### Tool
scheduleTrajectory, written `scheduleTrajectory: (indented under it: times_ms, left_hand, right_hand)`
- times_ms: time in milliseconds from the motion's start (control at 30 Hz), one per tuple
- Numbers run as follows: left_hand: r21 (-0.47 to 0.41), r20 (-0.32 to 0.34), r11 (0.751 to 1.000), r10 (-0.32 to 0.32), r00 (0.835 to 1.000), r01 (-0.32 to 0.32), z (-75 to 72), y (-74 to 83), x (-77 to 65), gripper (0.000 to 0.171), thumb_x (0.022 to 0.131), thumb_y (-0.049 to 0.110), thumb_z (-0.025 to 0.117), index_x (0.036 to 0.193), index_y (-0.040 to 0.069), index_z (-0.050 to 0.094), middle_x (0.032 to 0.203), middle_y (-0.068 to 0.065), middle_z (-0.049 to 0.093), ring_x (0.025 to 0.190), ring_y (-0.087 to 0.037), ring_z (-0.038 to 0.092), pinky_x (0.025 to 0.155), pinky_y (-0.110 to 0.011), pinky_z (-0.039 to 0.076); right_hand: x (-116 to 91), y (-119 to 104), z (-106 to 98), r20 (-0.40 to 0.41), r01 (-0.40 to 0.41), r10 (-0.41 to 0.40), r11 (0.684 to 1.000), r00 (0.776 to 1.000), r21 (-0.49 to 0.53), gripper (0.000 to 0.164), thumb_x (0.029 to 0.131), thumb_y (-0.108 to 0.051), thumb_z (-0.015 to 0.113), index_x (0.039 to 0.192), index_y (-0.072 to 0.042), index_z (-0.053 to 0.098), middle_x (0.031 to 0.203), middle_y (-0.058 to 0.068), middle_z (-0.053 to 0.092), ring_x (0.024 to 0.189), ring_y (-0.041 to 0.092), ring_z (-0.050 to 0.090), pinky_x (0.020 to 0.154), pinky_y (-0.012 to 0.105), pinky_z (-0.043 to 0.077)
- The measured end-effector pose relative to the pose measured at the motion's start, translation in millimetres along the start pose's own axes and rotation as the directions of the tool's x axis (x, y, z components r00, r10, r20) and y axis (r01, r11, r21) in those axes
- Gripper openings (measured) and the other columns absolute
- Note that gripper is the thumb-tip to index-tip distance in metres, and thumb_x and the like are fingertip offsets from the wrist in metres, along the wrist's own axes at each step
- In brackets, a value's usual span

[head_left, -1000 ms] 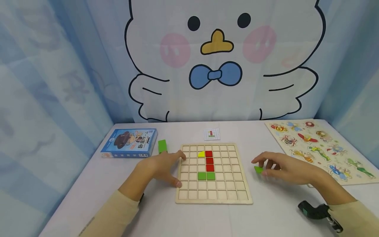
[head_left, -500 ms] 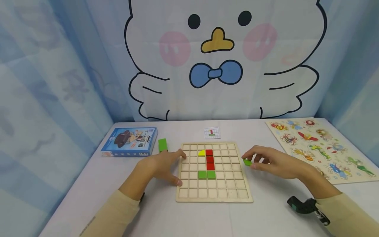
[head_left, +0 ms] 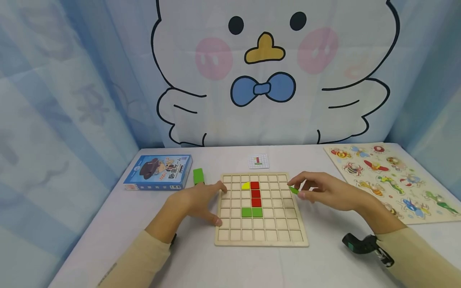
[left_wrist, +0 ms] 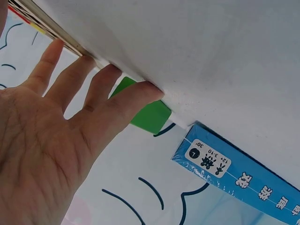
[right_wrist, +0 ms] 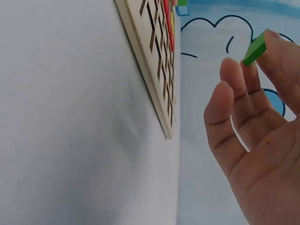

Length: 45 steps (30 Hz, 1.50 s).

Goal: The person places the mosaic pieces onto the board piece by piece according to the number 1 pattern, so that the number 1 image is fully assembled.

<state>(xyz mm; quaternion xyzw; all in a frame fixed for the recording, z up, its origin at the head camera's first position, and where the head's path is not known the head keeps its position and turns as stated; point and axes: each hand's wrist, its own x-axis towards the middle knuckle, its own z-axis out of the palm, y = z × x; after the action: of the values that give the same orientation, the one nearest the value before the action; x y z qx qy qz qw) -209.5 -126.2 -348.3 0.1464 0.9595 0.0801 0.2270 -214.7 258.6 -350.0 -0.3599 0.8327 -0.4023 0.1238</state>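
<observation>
A wooden grid board (head_left: pixel 277 235) lies on the table. Set in its squares are a column of red tiles (head_left: pixel 255 193), a small yellow tile (head_left: pixel 246 186) and two green tiles (head_left: pixel 251 212). My left hand (head_left: pixel 194 203) rests at the board's left edge, thumb and a finger touching the rim; the left wrist view has its fingers spread. Between thumb and fingertip my right hand (head_left: pixel 329 192) pinches a thin green tile (right_wrist: pixel 256 48), raised near the board's upper right edge. Behind my left hand a green block (head_left: pixel 198 176) stands, partly covered by the fingers in the left wrist view.
A blue game box (head_left: pixel 158 172) sits at the back left. Beyond the board lies a small pattern card (head_left: pixel 258 161) with a coloured grid. An insect picture board (head_left: pixel 390 199) covers the table's right side. Patterned curtains (head_left: pixel 72 120) enclose the table.
My right hand has carried the green tile left and toward the back, from the table's right side to the board's right edge. The left hand has stayed put.
</observation>
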Motion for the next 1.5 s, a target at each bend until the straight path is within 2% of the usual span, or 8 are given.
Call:
scheduleTrajectory:
  times_ms: [100,267,567,667,833,1000,1300,1500]
  left_hand:
    - [-0.004,0.003,1.0,-0.001,1.0,0.001,-1.3,0.0,-0.9,0.093,0.071,0.058,0.09,0.149,0.04,0.043,0.153,-0.01,0.051,0.119,-0.027,0.055,0.097,-0.054,0.052]
    - [0.0,0.002,1.0,0.005,1.0,-0.005,-2.7,0.2,-0.2,0.094,0.071,0.059,0.089,0.15,0.04,0.041,0.155,-0.009,0.05,0.125,-0.029,0.054,0.099,-0.056,0.051]
    - [-0.011,0.009,1.0,-0.004,1.0,0.004,-0.6,-1.4,-0.9,0.096,0.071,0.058,0.09,0.151,0.039,0.041,0.155,-0.011,0.05,0.123,-0.028,0.053,0.099,-0.055,0.052]
    - [-0.01,0.007,1.0,-0.008,1.0,0.008,-0.5,-2.2,-0.4,0.096,0.07,0.057,0.09,0.15,0.04,0.041,0.153,-0.011,0.051,0.12,-0.027,0.054,0.097,-0.054,0.052]
    - [-0.015,0.01,1.0,-0.004,1.0,0.004,-0.1,-2.9,1.4,0.094,0.07,0.058,0.09,0.149,0.041,0.042,0.152,-0.012,0.052,0.12,-0.028,0.054,0.097,-0.055,0.052]
    - [-0.017,0.012,1.0,-0.002,1.0,0.002,0.1,-2.6,2.3,0.094,0.07,0.059,0.09,0.148,0.041,0.042,0.152,-0.011,0.052,0.12,-0.027,0.054,0.097,-0.054,0.053]
    - [0.023,0.002,0.999,0.03,1.0,-0.03,-5.4,-0.5,3.1,0.092,0.07,0.057,0.091,0.146,0.039,0.043,0.148,-0.01,0.055,0.119,-0.027,0.055,0.096,-0.051,0.052]
    - [-0.005,0.008,1.0,0.01,1.0,-0.01,-3.0,-2.4,0.1,0.092,0.071,0.056,0.091,0.147,0.039,0.043,0.149,-0.011,0.054,0.121,-0.028,0.055,0.095,-0.052,0.052]
  right_hand:
    - [5.2,-1.1,-1.2,-0.031,0.033,-0.031,0.998,0.999,0.051,0.03,0.103,-0.01,0.062,0.133,-0.015,0.062,0.123,0.018,0.062,0.091,0.027,0.063,0.07,0.035,0.056]
    - [11.7,-2.7,-2.3,-0.071,0.05,-0.045,0.995,0.996,0.082,0.03,0.102,-0.007,0.062,0.131,-0.014,0.063,0.123,0.012,0.063,0.091,0.029,0.062,0.069,0.036,0.055]
    - [22.1,-1.6,14.7,-0.025,0.041,-0.039,0.993,0.999,0.109,0.03,0.103,-0.01,0.062,0.133,-0.015,0.062,0.123,0.022,0.061,0.092,0.023,0.062,0.068,0.03,0.054]
    - [26.7,-2.5,20.8,-0.003,0.037,-0.037,0.995,0.999,0.089,0.031,0.103,-0.013,0.064,0.134,-0.013,0.062,0.12,0.017,0.062,0.091,0.022,0.062,0.07,0.029,0.054]
    - [34.5,-2.9,28.9,0.041,0.06,-0.061,0.998,0.997,0.028,0.032,0.103,-0.017,0.064,0.134,-0.008,0.061,0.126,0.007,0.063,0.095,0.021,0.062,0.078,0.029,0.054]
    - [40.6,-4.5,34.0,0.083,0.041,-0.04,0.999,0.996,-0.009,0.034,0.103,-0.023,0.065,0.135,-0.012,0.06,0.122,0.0,0.063,0.095,0.018,0.062,0.08,0.03,0.054]
    - [42.4,-8.0,48.0,0.086,-0.016,0.023,0.997,0.996,-0.082,0.034,0.097,-0.026,0.073,0.129,-0.019,0.064,0.109,-0.003,0.063,0.086,0.014,0.06,0.076,0.026,0.051]
    - [47.0,-11.9,54.3,0.098,0.007,0.005,0.993,0.995,-0.118,0.031,0.095,-0.02,0.076,0.124,-0.017,0.066,0.105,-0.003,0.064,0.08,0.011,0.057,0.073,0.025,0.05]
